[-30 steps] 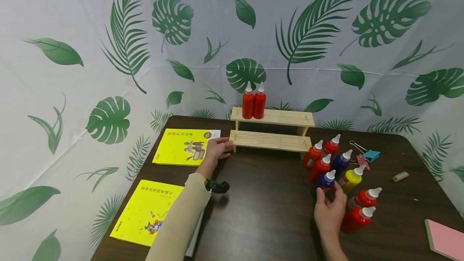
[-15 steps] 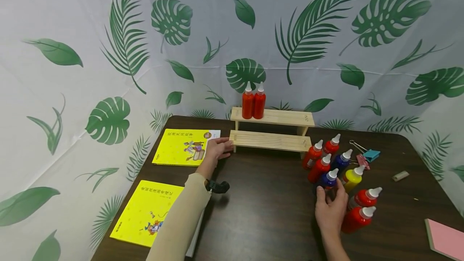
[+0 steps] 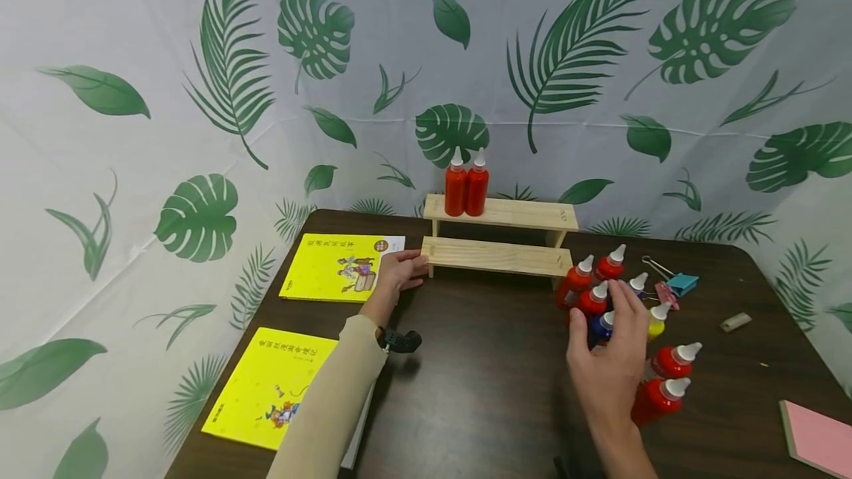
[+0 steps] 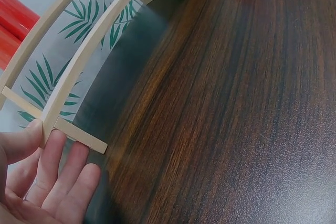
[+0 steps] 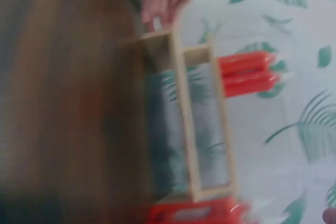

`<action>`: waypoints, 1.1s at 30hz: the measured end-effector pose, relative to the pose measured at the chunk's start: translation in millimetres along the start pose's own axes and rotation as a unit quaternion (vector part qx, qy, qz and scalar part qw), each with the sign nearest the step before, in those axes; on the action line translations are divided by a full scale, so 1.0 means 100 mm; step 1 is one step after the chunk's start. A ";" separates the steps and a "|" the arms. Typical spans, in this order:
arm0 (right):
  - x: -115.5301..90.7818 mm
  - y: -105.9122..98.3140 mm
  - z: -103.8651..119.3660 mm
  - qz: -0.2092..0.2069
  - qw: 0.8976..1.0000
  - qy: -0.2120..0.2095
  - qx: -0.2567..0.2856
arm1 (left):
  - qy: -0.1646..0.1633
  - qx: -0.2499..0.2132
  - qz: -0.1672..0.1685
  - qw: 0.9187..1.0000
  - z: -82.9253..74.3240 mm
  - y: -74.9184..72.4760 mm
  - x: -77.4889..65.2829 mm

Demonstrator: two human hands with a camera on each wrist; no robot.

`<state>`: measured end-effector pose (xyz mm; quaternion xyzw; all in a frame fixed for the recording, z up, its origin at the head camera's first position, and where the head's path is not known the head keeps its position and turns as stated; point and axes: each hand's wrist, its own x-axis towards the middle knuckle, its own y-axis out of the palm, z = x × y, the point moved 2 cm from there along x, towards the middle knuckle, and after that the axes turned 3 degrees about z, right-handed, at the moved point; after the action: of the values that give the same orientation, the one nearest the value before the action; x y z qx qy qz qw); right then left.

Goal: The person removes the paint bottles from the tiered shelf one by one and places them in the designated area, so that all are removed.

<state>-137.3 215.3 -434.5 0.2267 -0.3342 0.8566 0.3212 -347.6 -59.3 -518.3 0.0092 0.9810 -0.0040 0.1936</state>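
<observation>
My left hand pinches the left end of a two-tier wooden shelf; in the left wrist view the thumb lies against the lower board and fingers reach beneath it. Two red squeeze bottles stand on the upper tier. At the right, my right hand hovers over a cluster of bottles, thumb and fingers apart. Between them shows a blue bottle, with a red bottle just behind. The hand partly hides a second blue bottle and a yellow bottle.
Two more red bottles stand by the shelf's right end, and another pair sits nearer. Binder clips, an eraser-like block and a pink pad lie right. Yellow books lie left.
My right hand has come off the blue bottle and risen forward over the cluster, leaving that bottle standing. The left hand keeps its place on the shelf.
</observation>
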 end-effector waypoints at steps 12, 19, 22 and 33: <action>0.68 0.93 0.33 0.162 0.984 0.000 0.069 | 0.001 0.004 0.005 1.000 0.00 -0.01 -0.01; 1.11 1.62 0.29 0.233 0.952 0.113 0.162 | 0.004 0.002 0.008 1.000 -0.01 -0.02 0.00; 1.24 1.79 0.32 0.255 0.942 0.131 0.175 | 0.009 0.000 0.007 1.000 -0.02 -0.01 -0.02; 1.42 2.01 0.33 0.255 0.945 0.144 0.143 | -0.002 0.005 0.008 1.000 -0.02 -0.01 0.02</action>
<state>-370.6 133.5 -412.5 0.0520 -0.2052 0.9721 0.1007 -349.9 -60.6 -517.2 0.0184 0.9805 -0.0076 0.1955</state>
